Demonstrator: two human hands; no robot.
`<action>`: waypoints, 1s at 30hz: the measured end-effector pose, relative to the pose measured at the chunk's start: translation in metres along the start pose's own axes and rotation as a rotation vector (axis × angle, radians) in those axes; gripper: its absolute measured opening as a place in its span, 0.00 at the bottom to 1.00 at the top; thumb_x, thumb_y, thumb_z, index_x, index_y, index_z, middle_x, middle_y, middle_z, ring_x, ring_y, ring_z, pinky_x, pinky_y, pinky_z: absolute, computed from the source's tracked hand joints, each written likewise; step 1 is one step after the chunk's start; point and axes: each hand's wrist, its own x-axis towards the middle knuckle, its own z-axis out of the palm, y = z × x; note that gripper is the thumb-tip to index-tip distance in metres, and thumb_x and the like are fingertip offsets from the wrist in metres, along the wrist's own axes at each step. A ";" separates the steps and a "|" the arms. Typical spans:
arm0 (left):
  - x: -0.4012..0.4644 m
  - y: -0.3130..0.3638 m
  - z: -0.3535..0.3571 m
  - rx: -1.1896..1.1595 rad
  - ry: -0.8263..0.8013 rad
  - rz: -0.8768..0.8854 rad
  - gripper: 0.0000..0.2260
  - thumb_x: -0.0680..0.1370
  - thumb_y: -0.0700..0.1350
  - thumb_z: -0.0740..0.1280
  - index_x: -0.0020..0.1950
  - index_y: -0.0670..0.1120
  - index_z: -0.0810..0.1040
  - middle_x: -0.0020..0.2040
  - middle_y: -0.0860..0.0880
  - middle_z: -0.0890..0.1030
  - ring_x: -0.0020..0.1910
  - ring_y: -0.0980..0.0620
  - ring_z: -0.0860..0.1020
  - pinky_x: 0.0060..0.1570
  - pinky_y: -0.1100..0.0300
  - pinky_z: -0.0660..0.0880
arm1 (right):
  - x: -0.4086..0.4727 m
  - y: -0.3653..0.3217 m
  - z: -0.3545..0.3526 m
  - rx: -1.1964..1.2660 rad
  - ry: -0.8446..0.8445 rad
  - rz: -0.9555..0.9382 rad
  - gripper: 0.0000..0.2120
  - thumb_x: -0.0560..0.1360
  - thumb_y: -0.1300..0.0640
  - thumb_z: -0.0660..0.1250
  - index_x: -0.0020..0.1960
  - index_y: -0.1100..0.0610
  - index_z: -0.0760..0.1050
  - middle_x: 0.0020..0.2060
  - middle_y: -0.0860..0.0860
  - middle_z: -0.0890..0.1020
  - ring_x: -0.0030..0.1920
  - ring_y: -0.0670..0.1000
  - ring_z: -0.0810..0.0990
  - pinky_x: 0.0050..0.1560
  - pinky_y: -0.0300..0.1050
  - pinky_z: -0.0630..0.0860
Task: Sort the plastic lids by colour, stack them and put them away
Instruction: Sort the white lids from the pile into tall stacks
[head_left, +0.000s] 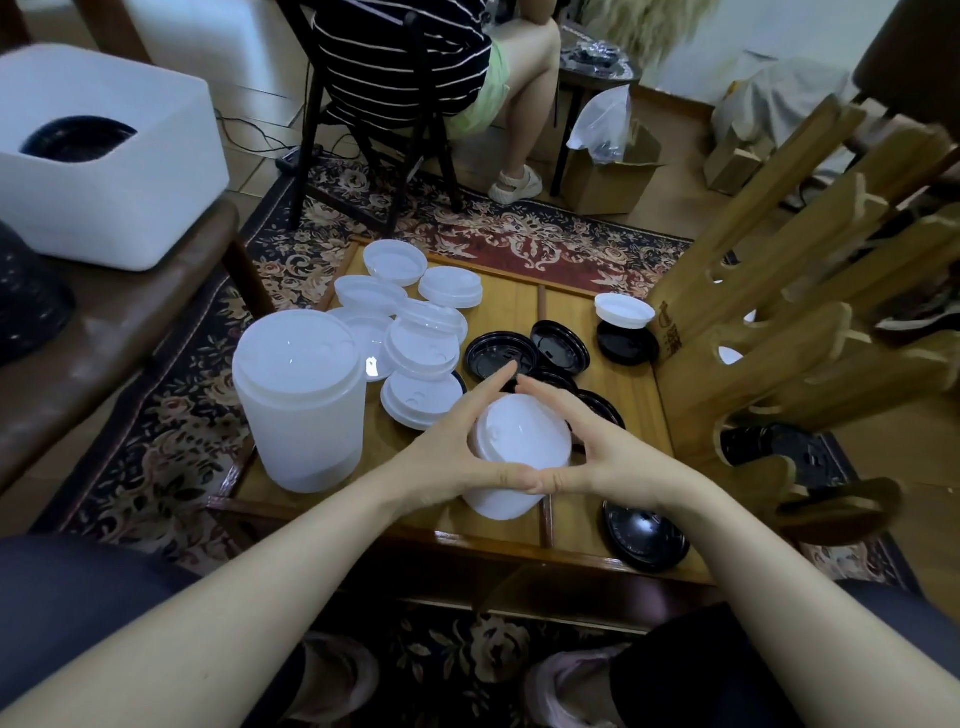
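Both my hands wrap a short stack of white lids (519, 441) just above the low wooden table (639, 410). My left hand (457, 441) holds its left side and my right hand (587, 441) its right, thumbs meeting in front. A tall stack of white lids (298, 405) stands at the table's left. Several loose white lids (421, 348) lie behind it, and one white lid (623, 310) rests on a black lid at the far right. Black lids (498, 356) lie scattered beyond my hands; another black lid (644, 535) sits at the near right edge.
A white bin (130, 156) holding dark lids stands on a brown bench at left. A wooden chair (789, 322) lies tipped against the table's right side. A seated person (415, 78) is beyond the table, with a cardboard box (608, 176) nearby. A patterned rug covers the floor.
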 end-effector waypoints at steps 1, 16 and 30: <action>0.000 0.000 0.002 0.014 0.019 0.016 0.48 0.63 0.61 0.79 0.78 0.66 0.57 0.75 0.62 0.64 0.74 0.62 0.63 0.74 0.51 0.64 | 0.001 0.005 -0.003 0.011 -0.029 0.023 0.49 0.68 0.42 0.76 0.78 0.38 0.48 0.76 0.36 0.57 0.75 0.36 0.56 0.73 0.39 0.58; 0.004 0.013 0.001 0.118 -0.029 -0.030 0.37 0.65 0.57 0.75 0.71 0.62 0.62 0.70 0.60 0.66 0.69 0.59 0.67 0.69 0.53 0.70 | 0.085 0.065 -0.115 -0.423 0.604 0.403 0.34 0.75 0.55 0.70 0.77 0.54 0.59 0.70 0.59 0.69 0.72 0.59 0.63 0.70 0.58 0.64; 0.001 0.014 0.000 0.164 -0.016 -0.047 0.35 0.69 0.56 0.76 0.70 0.66 0.62 0.68 0.67 0.64 0.67 0.66 0.65 0.69 0.57 0.68 | 0.122 0.108 -0.106 -0.942 0.550 0.408 0.13 0.76 0.62 0.64 0.60 0.55 0.80 0.54 0.59 0.81 0.61 0.62 0.71 0.58 0.53 0.65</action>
